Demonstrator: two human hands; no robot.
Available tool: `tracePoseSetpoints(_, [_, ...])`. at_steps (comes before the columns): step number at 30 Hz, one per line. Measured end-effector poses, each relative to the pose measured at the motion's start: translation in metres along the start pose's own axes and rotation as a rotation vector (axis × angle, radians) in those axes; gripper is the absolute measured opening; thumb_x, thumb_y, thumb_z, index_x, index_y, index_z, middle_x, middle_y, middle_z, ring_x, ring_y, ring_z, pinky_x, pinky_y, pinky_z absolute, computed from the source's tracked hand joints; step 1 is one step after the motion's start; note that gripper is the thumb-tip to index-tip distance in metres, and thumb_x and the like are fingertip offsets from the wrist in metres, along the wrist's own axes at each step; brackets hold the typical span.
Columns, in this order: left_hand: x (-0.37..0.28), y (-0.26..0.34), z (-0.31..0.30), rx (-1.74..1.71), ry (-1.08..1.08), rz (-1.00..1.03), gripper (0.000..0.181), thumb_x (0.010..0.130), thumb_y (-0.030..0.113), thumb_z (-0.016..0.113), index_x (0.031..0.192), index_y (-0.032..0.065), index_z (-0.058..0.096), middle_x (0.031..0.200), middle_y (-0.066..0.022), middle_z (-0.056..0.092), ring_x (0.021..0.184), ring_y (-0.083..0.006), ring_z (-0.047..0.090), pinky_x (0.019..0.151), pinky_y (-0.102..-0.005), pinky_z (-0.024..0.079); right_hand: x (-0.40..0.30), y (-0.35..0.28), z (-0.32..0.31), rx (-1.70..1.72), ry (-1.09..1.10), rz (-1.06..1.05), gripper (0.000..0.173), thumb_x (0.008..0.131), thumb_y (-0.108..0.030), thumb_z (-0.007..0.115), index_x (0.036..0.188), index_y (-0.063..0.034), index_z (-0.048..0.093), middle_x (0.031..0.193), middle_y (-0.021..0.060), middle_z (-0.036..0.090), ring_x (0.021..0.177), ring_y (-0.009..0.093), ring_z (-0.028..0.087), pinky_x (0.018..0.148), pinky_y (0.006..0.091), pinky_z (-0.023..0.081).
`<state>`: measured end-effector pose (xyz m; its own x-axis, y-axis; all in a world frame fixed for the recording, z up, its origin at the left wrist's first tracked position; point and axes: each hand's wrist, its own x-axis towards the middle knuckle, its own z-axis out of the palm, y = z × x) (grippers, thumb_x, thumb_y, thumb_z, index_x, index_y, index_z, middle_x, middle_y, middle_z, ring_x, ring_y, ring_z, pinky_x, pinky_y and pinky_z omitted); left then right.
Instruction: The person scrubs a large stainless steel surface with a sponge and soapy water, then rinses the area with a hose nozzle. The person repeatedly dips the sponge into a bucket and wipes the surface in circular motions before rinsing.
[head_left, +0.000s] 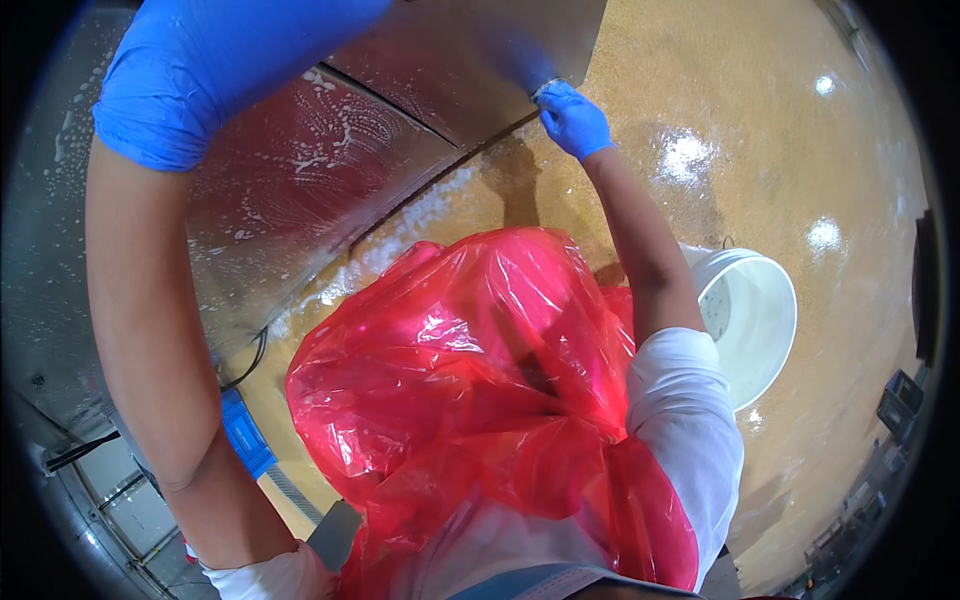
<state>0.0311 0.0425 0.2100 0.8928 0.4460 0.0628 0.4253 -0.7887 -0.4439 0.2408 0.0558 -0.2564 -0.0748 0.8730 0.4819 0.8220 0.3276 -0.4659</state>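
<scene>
My right hand (576, 120), in a blue glove, presses a small greyish pad-like object (547, 90) against a stainless steel panel (465, 67), near its lower right corner. Most of that object is hidden by the fingers, so its exact kind cannot be told. The glove's blue reflection shows in the metal. My left hand (217, 67), also gloved in blue, reaches up across the upper left; its fingers are cut off by the top edge. Soap suds (322, 142) streak the neighbouring steel panel (262, 202), below a dark seam. A red plastic apron (465, 345) covers my front.
A white plastic bucket (757, 322) stands on the wet tan floor (750, 180) to my right. Foam (405, 225) lies along the steel's lower edge. At left are a blue plastic basket (246, 435), a black cable (255, 360) and a floor grate (294, 493).
</scene>
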Motion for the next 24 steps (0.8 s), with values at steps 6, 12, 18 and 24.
tracePoseSetpoints(6, [0.005, -0.009, 0.032, 0.31, 0.086, 0.152, 0.025, 0.099, 0.017, 0.051, 0.086, 0.0006, 0.066, 0.073, -0.0136, 0.061, 0.066, -0.0337, 0.063, 0.062, -0.0444, 0.051, 0.007, 0.002, -0.029, 0.348, -0.142, 0.861, 0.031, 0.093, -0.027, 0.053, 0.104, -0.0096, 0.075, 0.084, 0.0158, 0.073, 0.08, 0.028, 0.073, 0.075, 0.0377, 0.057])
tracePoseSetpoints(12, [0.01, 0.018, 0.01, -0.012, 0.113, -0.215, 0.035, 0.099, 0.027, 0.053, 0.079, 0.0, 0.064, 0.073, -0.0212, 0.063, 0.072, -0.0418, 0.062, 0.069, -0.0497, 0.049, -0.008, 0.005, -0.007, -0.019, -0.012, -0.187, 0.02, 0.095, -0.019, 0.055, 0.105, -0.0084, 0.068, 0.112, 0.0143, 0.066, 0.108, 0.032, 0.064, 0.092, 0.0412, 0.052])
tracePoseSetpoints(18, [0.012, 0.025, 0.005, -0.044, 0.048, -0.241, 0.038, 0.099, 0.03, 0.052, 0.078, 0.0003, 0.063, 0.074, -0.0224, 0.064, 0.074, -0.0432, 0.062, 0.071, -0.0508, 0.049, -0.014, 0.064, 0.007, 0.14, -0.339, 0.866, 0.03, 0.097, -0.027, 0.047, 0.11, -0.0098, 0.068, 0.105, 0.018, 0.07, 0.097, 0.038, 0.067, 0.088, 0.0444, 0.052])
tracePoseSetpoints(24, [0.01, 0.021, 0.013, -0.007, 0.149, -0.191, 0.037, 0.098, 0.029, 0.054, 0.076, -0.0008, 0.061, 0.075, -0.0239, 0.063, 0.072, -0.0446, 0.06, 0.068, -0.05, 0.048, 0.026, 0.059, 0.022, 0.068, -0.176, 0.971, 0.041, 0.093, -0.034, 0.046, 0.1, -0.0038, 0.073, 0.11, 0.0213, 0.069, 0.1, 0.041, 0.067, 0.089, 0.0474, 0.051])
